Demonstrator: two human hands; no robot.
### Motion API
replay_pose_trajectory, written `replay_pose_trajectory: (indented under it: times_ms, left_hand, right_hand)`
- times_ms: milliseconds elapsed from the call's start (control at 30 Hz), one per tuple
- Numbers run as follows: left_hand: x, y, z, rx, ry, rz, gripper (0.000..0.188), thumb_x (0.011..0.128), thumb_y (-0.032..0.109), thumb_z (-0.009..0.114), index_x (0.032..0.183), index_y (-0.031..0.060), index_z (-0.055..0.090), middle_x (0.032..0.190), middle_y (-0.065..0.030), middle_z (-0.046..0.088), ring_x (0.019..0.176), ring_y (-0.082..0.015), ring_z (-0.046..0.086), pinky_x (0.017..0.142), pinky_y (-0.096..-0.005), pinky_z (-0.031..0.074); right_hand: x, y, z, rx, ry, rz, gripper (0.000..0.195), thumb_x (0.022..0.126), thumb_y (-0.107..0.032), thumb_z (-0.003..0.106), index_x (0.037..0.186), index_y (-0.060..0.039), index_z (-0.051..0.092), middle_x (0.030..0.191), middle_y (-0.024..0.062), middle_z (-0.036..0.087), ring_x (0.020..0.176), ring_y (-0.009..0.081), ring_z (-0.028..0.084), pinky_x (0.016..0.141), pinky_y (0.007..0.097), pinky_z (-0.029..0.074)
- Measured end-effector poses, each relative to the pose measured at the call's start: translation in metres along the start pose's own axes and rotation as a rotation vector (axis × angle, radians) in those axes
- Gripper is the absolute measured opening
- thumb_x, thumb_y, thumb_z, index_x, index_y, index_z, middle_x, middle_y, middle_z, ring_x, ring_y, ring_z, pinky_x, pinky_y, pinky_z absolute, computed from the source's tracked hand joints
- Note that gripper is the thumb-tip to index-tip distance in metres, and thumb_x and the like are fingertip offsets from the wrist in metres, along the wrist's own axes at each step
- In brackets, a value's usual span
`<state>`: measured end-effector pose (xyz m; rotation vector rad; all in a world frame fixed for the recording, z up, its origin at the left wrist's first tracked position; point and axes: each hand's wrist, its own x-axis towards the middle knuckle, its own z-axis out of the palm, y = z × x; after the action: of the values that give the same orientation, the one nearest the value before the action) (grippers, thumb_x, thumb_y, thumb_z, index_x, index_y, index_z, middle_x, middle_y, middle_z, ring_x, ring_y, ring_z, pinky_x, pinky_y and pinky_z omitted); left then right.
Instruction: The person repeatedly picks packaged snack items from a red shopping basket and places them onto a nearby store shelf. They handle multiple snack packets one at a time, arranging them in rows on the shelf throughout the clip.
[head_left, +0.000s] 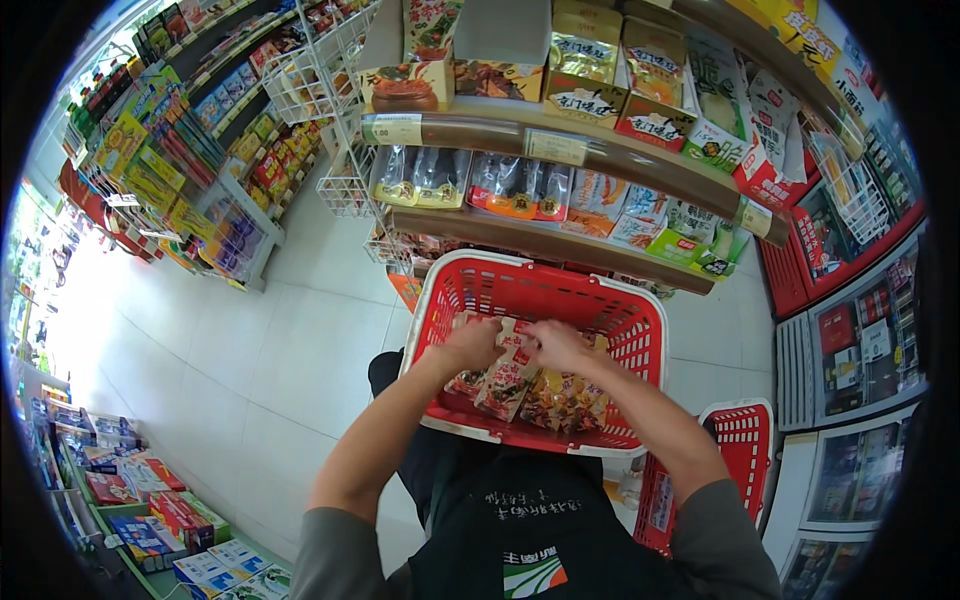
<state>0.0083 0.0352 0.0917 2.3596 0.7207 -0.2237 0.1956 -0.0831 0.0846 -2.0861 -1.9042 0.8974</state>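
Observation:
A red plastic shopping basket (540, 442) with a pale rim rests in front of my body. Inside it lie several printed snack packets; a beige snack packet (504, 386) is near the middle, and yellow-brown snack packets (566, 401) lie to its right. My left hand (476, 343) reaches into the basket at the upper end of the beige packets, fingers bent and slightly blurred. Close beside it, my right hand (553, 346) is over the top of the packets, its fingertips pointing left. Whether either hand grips a packet cannot be made out.
Shop shelves (465, 129) with boxed and bagged snacks stand just beyond the basket. A white wire rack (304, 82) adjoins them on the left. A second red basket (742, 442) is at my right, near glass-fronted cabinets (862, 337). Boxed goods (180, 517) fill a low display at lower left.

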Motion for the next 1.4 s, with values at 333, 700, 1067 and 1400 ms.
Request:
replay_pose_trajectory:
  times_ms: [333,700,1067,1400]
  left_hand:
    - [0.033,-0.047,0.081,0.002,-0.179,-0.094,0.064,0.086,0.035,0.072,0.132,-0.0074,0.055,0.123,-0.032,0.067,0.119,-0.0426,0.064,0.101,-0.0476,0.053]
    - [-0.008,0.001,0.0,-0.924,-0.035,-0.155,0.023,0.102,0.019,0.066,0.111,-0.002,0.069,0.098,-0.0054,0.07,0.097,-0.0125,0.068,0.076,-0.0301,0.063]
    - [-0.085,0.081,-0.118,-1.104,0.277,0.108,0.023,0.105,0.02,0.063,0.112,-0.0021,0.068,0.102,-0.0049,0.072,0.09,-0.0124,0.07,0.081,-0.0304,0.065]
    - [-0.116,0.115,-0.229,0.215,1.285,0.6,0.052,0.085,0.0,0.072,0.134,-0.0007,0.055,0.141,-0.0227,0.054,0.132,-0.0393,0.054,0.107,-0.0457,0.046]
  right_hand:
    - [0.021,0.018,0.065,-0.174,-0.03,0.135,0.053,0.085,-0.025,0.076,0.133,-0.0063,0.065,0.111,0.0203,0.073,0.104,0.0373,0.069,0.089,0.0506,0.056]
    - [0.006,0.026,-0.009,0.721,0.053,-0.08,0.023,0.094,-0.024,0.078,0.087,-0.0028,0.071,0.071,-0.0021,0.062,0.065,0.0064,0.05,0.058,0.0285,0.04]
    - [-0.06,-0.085,-0.164,0.632,0.092,-0.287,0.015,0.093,-0.017,0.079,0.095,-0.0015,0.078,0.076,-0.0013,0.07,0.07,0.0036,0.059,0.062,0.024,0.047]
    - [-0.046,-0.19,-0.279,0.081,1.112,-0.823,0.017,0.089,-0.007,0.075,0.105,0.0009,0.077,0.09,0.014,0.076,0.074,0.0198,0.071,0.066,0.0303,0.055]
